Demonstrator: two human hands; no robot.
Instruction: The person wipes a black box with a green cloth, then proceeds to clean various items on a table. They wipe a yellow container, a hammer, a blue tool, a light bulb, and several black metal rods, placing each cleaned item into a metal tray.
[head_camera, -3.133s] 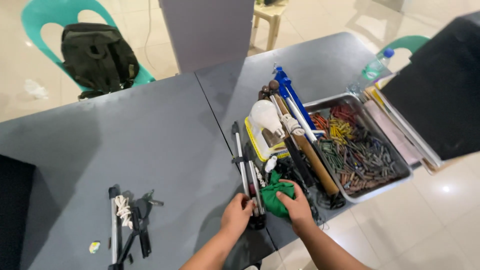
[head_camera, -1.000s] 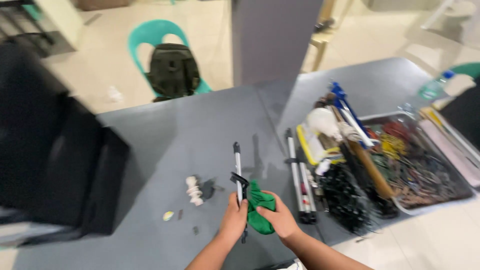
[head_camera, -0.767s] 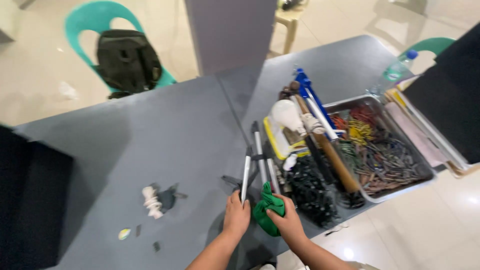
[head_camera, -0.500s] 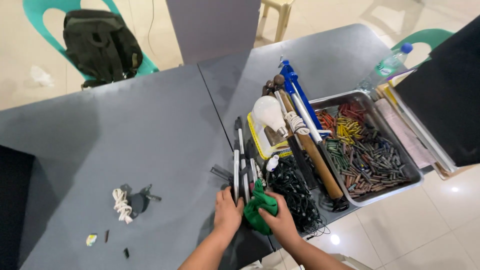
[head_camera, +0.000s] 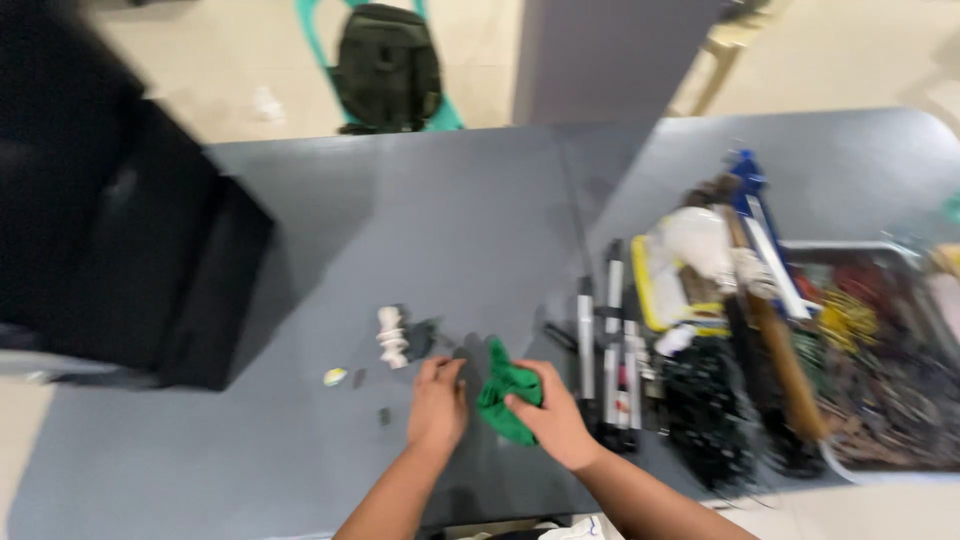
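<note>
Head view, frame blurred by motion; fine detail is not readable.

The right hand is closed around a crumpled green cloth, fingers curled over its right side. The cloth is soft, folded and bunched, and sits at the near edge of the grey surface, between the two hands. The left hand lies just left of the cloth with fingers bent downward onto the surface; whether it pinches anything cannot be told.

Immediately right of the right hand lie long, straight metal rods with black fittings, side by side and pointing away from the person. Beyond them sits a heap of black linked parts, then a long brown wooden handle, a white rounded object on a yellow-rimmed piece, and a blue tool. A shallow metal tray at far right holds mixed small coloured items.

Left of the left hand lie a small white ridged piece, a dark scrap beside it, and a small yellowish fragment. A large black box-like shape occupies the left side. A dark backpack rests on a green chair beyond the surface.
</note>
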